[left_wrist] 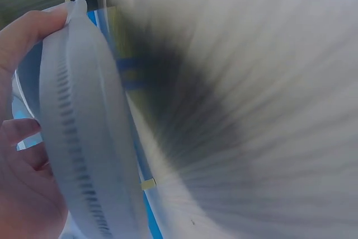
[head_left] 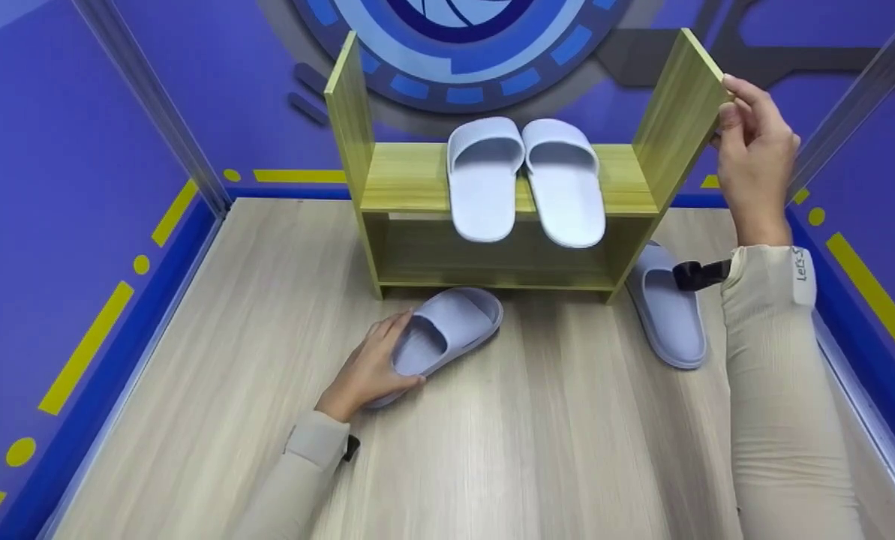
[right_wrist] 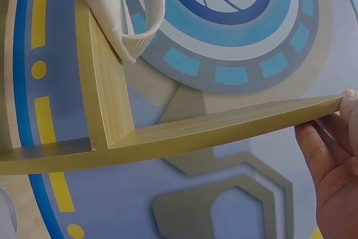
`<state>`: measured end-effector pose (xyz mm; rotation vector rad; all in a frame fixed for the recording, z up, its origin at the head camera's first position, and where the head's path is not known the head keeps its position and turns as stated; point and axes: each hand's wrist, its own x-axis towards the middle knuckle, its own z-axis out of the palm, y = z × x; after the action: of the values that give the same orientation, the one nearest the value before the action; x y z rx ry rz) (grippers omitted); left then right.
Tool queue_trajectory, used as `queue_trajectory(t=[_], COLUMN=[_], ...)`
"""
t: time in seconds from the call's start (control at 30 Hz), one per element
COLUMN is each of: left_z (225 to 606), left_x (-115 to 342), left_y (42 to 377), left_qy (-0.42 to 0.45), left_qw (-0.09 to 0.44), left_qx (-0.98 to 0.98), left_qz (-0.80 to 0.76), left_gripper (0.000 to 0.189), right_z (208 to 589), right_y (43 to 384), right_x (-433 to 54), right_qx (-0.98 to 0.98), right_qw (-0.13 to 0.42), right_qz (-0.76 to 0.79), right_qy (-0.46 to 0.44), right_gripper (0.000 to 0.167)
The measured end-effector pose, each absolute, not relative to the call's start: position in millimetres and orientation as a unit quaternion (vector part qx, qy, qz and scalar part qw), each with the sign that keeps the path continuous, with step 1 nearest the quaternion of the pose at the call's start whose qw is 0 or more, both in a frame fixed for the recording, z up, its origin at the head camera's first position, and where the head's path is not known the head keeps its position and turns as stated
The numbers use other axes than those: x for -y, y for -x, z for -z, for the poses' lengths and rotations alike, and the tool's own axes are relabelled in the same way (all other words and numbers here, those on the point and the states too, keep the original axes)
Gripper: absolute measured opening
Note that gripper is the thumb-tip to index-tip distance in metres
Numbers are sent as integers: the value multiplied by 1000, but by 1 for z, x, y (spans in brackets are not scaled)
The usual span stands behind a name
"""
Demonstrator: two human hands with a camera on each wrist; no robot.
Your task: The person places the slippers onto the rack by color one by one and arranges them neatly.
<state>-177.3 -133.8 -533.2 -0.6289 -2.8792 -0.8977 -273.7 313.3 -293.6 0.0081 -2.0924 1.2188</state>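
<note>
the left hand [head_left: 376, 360] holds a grey slipper [head_left: 458, 319] by its heel end, thumb on one side and fingers on the other; the slipper points toward the front of a wooden rack [head_left: 409, 176], and whether its sole touches the floor [head_left: 567, 435] is hard to tell. the hand covers much of the heel. the right hand [head_left: 758, 150] pinches the upper front edge of the rack's right side panel between thumb and fingers.

on the right sleeve [head_left: 785, 390], near the wrist, small dark lettering seems to read "let's", with any further letters turned out of sight. no brand is legible on the slippers.

two white slippers [head_left: 485, 210] sit side by side on the rack's upper shelf, heels hanging over its front edge. a second grey slipper [head_left: 672, 322] lies on the floor right of the rack, its toe partly hidden by the side panel and its edge by a black wrist device [head_left: 702, 275].

behind, the blue wall's round emblem [head_left: 462, 94] is cut off at the top in the head view.
</note>
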Motion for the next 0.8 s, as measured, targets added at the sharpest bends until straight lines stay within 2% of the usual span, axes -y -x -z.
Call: queue_trajectory(t=[0.47,0.8], left_z=[530,530], left_x=[131,124], left_y=[178,181], left_qy=[208,200], left_qw=[51,86], left_qx=[932,932], left_qz=[292,291], left_gripper=[105,106], right_z=[294,293], right_y=[274,273], right_x=[-313,-313], right_qx=[803,807], right_qw=[354,353], right_qz=[-480,-474], right_qy=[-10,0], right_gripper=[32,32])
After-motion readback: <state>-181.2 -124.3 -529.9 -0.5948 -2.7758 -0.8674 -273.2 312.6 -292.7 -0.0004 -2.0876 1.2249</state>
